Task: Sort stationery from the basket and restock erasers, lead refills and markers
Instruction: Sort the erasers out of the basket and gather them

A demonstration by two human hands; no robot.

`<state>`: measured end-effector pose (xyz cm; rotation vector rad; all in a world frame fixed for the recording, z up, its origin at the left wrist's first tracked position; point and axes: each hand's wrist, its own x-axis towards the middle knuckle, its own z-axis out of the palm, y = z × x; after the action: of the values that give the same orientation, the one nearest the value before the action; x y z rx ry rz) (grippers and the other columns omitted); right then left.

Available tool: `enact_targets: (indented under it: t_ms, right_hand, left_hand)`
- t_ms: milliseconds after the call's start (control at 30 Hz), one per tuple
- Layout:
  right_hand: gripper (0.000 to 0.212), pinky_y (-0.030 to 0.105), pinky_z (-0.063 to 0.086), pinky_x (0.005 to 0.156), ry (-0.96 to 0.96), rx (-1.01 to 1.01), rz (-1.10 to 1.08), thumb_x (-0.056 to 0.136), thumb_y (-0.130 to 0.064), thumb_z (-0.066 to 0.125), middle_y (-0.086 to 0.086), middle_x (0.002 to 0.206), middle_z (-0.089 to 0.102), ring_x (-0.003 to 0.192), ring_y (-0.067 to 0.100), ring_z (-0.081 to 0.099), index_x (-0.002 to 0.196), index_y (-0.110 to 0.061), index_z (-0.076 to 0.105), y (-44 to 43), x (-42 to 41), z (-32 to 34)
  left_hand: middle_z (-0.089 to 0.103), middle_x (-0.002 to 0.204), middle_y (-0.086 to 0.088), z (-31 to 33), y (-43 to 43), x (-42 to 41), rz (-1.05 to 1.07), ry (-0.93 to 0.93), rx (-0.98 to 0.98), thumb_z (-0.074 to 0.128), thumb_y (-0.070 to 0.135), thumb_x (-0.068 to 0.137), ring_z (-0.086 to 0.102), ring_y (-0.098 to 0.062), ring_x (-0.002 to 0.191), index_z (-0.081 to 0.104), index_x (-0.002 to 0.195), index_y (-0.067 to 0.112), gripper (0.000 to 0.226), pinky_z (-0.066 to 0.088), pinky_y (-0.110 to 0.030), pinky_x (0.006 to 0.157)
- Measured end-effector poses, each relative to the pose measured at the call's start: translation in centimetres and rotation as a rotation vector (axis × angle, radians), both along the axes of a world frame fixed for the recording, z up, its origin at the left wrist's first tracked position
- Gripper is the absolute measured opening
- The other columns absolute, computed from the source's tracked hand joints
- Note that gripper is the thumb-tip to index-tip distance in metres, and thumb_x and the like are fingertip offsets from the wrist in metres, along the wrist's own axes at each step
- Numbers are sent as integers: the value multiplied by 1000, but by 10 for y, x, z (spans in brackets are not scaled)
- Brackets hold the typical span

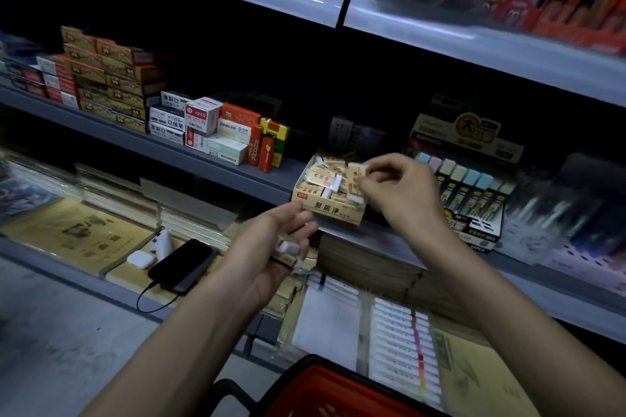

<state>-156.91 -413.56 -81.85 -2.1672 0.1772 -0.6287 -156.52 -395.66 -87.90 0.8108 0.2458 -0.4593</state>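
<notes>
Evidently, one eraser (356, 168) was pinched by the right hand (399, 189) just over the eraser box (325, 210), long axis roughly nine-to-three; spare erasers (288, 249) were held in the left hand (267, 247), at seven o'clock from it.

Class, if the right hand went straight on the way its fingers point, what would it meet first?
Most likely the erasers piled in the open eraser box, though depth is unclear.

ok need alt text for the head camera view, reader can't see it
A person's right hand pinches an eraser over an open eraser box on a shop shelf, while the left hand holds spare erasers. A lead refill display stands to the right, a red basket below.
</notes>
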Motion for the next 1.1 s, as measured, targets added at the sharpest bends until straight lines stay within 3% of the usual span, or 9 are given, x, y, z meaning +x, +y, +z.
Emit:
enact_targets:
  t_ms: [67, 167, 333, 433, 533, 633, 833, 933, 1100]
  right_hand:
    - [15, 10, 50, 63, -41, -302, 16, 88, -17, 77, -7, 90, 70, 73, -1, 64, 102, -22, 76, -2, 6, -6]
    - [19, 29, 57, 83, -1, -672, 125, 92, -22, 74, -8, 103, 70, 89, 6, 63, 111, -22, 77, -6, 13, -17]
    - [25, 36, 55, 92, 80, -724, 116, 97, -17, 61, -7, 113, 73, 99, 11, 65, 115, -25, 76, 2, 5, -8]
    - [19, 26, 56, 77, 8, -498, 105, 97, -20, 61, -13, 98, 72, 83, 3, 64, 105, -27, 78, 19, -15, -3]
    - [11, 32, 58, 68, 193, -158, 217, 95, -33, 68, -7, 80, 75, 70, 10, 69, 91, -28, 76, 42, -31, -6]
    - [10, 32, 61, 65, 356, 277, 315, 96, -21, 71, 8, 81, 75, 69, 21, 71, 97, -13, 77, 52, -35, -9]
    - [16, 25, 62, 82, 477, 852, 396, 88, -5, 75, 17, 101, 77, 92, 22, 76, 101, 4, 76, 51, -38, -7]
    - [14, 26, 62, 78, 462, 1042, 385, 87, -3, 73, 19, 104, 77, 94, 22, 76, 97, 6, 77, 50, -37, -12]
    - [22, 26, 63, 74, 438, 1121, 333, 82, 9, 72, 19, 108, 76, 91, 22, 76, 103, 6, 75, 48, -32, -13]
  left_hand:
    - [79, 93, -7, 2, 0, 1, 4, 7, -54, 61, 13, 98, 76, -18, 83, 71, 114, 9, 20, 53, -23, 49]
    - [80, 91, -7, 3, -1, 3, 43, -20, -77, 58, 12, 100, 78, -17, 79, 68, 116, 8, 19, 55, -24, 50]
    - [79, 99, -12, 5, -3, 7, 75, -106, -181, 47, 8, 105, 78, -23, 92, 60, 128, 7, 26, 59, -37, 82]
    - [77, 114, -7, 10, -6, 10, 79, -176, -224, 44, 16, 108, 72, -21, 111, 59, 130, 15, 27, 55, -41, 95]
    - [75, 122, -2, 13, -9, 10, 82, -225, -271, 39, 21, 110, 65, -19, 122, 59, 131, 20, 29, 50, -47, 105]
    - [74, 124, 3, 14, -11, 7, 91, -280, -232, 37, 26, 111, 62, -16, 125, 59, 130, 24, 29, 47, -46, 108]
    - [72, 126, 4, 13, -10, 5, 44, -276, -255, 34, 35, 110, 60, -16, 128, 56, 136, 19, 37, 44, -43, 108]
    - [73, 125, 2, 13, -10, 4, 23, -271, -255, 34, 37, 110, 62, -18, 126, 57, 135, 17, 40, 42, -45, 110]
    - [74, 124, -2, 15, -7, 5, 29, -229, -316, 35, 37, 109, 65, -21, 123, 57, 134, 13, 41, 43, -44, 110]
